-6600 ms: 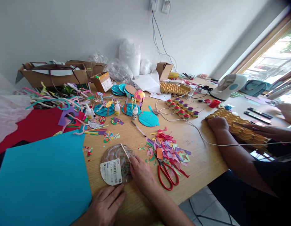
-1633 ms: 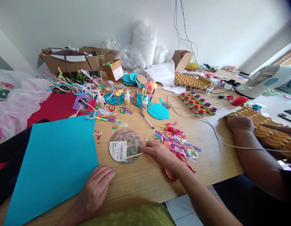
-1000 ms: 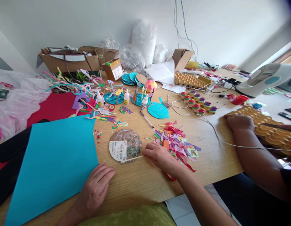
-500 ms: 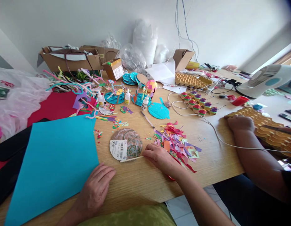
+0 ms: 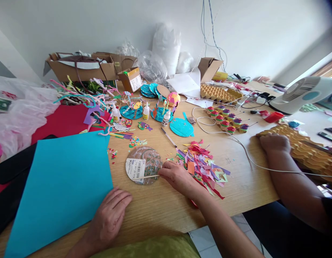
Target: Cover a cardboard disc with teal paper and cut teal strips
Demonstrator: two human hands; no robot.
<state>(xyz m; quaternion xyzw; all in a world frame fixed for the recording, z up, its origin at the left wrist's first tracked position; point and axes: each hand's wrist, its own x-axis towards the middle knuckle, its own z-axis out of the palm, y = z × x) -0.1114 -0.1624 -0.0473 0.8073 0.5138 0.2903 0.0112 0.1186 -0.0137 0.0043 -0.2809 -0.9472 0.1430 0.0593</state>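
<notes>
A wooden desk [image 5: 166, 211] fills the view, its far half crowded with craft clutter too small to sort out. The largest loose thing is a turquoise sheet [image 5: 58, 186] at the near left, its left corner cut off by the picture's edge and overlapping a red sheet [image 5: 61, 120] behind it. At the right a co-worker's hand [image 5: 274, 142] rests closed on a stack of yellow corrugated pieces [image 5: 305, 150], which runs out of view; that person's other hand is hidden. A heap of paper scraps [image 5: 203, 165] lies right of centre, covering most of a pair of red scissors [image 5: 194, 204], of which only a bit of handle shows.

The left hand [image 5: 109, 216] lies flat, fingers loosely spread, on the bare desk with its fingertips at the turquoise sheet's near right corner. The right hand [image 5: 176, 176] pinches the end of a thin wooden stick [image 5: 149, 176], which lies across the near edge of a round disc [image 5: 143, 165]. The disc sits flat at mid-desk, between the turquoise sheet and the scraps, a barcode label [image 5: 135, 169] on its left half; its pattern is hard to make out.
</notes>
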